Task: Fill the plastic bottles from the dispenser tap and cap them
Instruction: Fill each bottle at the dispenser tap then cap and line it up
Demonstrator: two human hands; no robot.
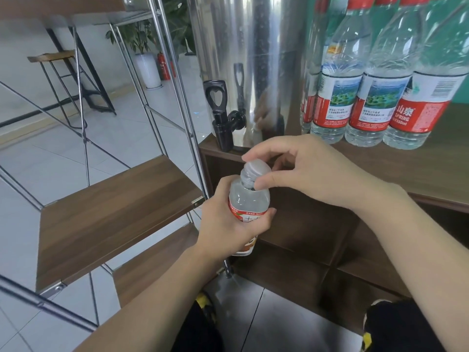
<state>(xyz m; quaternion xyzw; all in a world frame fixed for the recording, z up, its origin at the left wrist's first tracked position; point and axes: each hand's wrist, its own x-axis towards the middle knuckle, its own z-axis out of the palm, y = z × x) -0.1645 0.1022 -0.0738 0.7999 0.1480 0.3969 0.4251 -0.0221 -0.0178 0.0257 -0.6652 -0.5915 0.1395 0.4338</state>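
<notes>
Two hands on one bottle (250, 199), held in front of desk (418, 171), below tap (223, 115). Left hand (228, 224) grip wrapped round body. Right hand (299, 171) fingers pinching cap (256, 167) at neck. Four capped bottles (368, 80) stand on desk beside dispenser (253, 59).

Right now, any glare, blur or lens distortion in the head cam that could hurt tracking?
Head view: the steel dispenser mirrors the room and the right hand; wide-angle bending tilts the rack poles and the shelf bottles; lighting is soft and even; the white cap looks slightly soft; the held bottle and left hand stay sharp.
</notes>
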